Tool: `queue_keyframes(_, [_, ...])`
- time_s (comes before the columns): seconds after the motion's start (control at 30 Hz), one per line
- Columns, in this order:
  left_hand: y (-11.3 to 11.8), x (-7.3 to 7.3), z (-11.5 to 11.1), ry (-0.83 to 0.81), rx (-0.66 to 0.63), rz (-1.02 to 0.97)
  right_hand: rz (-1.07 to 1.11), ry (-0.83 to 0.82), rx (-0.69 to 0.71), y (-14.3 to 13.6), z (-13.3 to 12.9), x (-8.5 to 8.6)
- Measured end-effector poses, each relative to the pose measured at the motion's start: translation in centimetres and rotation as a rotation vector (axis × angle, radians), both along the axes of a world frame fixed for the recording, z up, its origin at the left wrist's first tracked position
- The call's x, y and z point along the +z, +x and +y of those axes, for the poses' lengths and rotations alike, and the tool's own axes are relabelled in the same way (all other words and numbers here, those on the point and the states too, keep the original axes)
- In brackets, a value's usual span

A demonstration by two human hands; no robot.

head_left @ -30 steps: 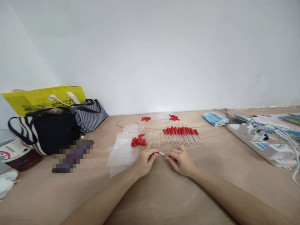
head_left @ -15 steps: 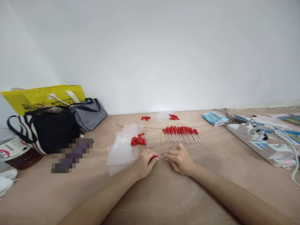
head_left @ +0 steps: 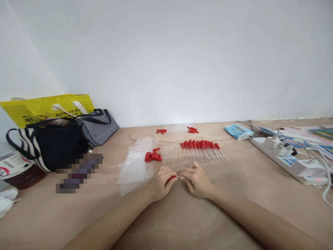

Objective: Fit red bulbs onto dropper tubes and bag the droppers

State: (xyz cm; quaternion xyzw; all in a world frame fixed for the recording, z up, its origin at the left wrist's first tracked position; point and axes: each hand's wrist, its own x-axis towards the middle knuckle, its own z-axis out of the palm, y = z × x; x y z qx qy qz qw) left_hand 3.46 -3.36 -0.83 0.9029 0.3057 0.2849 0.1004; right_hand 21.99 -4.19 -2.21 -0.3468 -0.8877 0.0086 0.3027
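My left hand (head_left: 163,182) is closed on a red rubber dropper bulb (head_left: 171,177). My right hand (head_left: 195,180) pinches a thin clear dropper tube (head_left: 178,177), of which only a short length shows between the hands. The tube lines up with the bulb's end; how deep it sits inside is hidden by my fingers. Beyond my left hand lie a heap of loose red bulbs (head_left: 153,156) and a row of bare clear tubes (head_left: 170,153). Past my right hand, several droppers with red bulbs fitted (head_left: 204,151) lie side by side.
Clear zip bags (head_left: 136,163) lie left of the bulbs. Further back are more red bulbs (head_left: 193,130) and tubes (head_left: 179,129). A blue tissue pack (head_left: 238,131) and a power strip (head_left: 288,161) with cables are on the right; a black bag (head_left: 58,146) stands left.
My right hand has moved left towards my left hand, so less of the tube shows between them. The things lying on the table stay put.
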Motion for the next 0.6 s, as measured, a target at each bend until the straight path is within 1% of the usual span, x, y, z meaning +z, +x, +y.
queue_keyframes(0.13, [0.0,-0.2,0.3,0.012,-0.026,0.009,-0.009,-0.039,-0.005,-0.2,0.1,0.0])
queue_keyframes(0.23, [-0.2,0.0,0.6,0.024,0.006,0.006,-0.025,-0.066,-0.027,-0.2,0.4,0.3])
queue_keyframes(0.37, [-0.7,0.5,0.9,0.007,0.062,0.022,-0.113,-0.024,-0.061,0.1,0.5,1.0])
queue_keyframes(0.53, [-1.3,1.0,0.9,-0.061,0.013,0.072,-0.22,0.004,-0.031,0.7,0.0,1.5])
queue_keyframes(0.57, [-1.3,0.9,0.9,-0.069,0.031,0.047,-0.214,0.0,-0.04,0.9,0.0,1.5])
queue_keyframes(0.6, [-1.4,0.8,0.9,-0.069,0.079,0.003,-0.195,-0.007,-0.067,1.3,0.2,1.5])
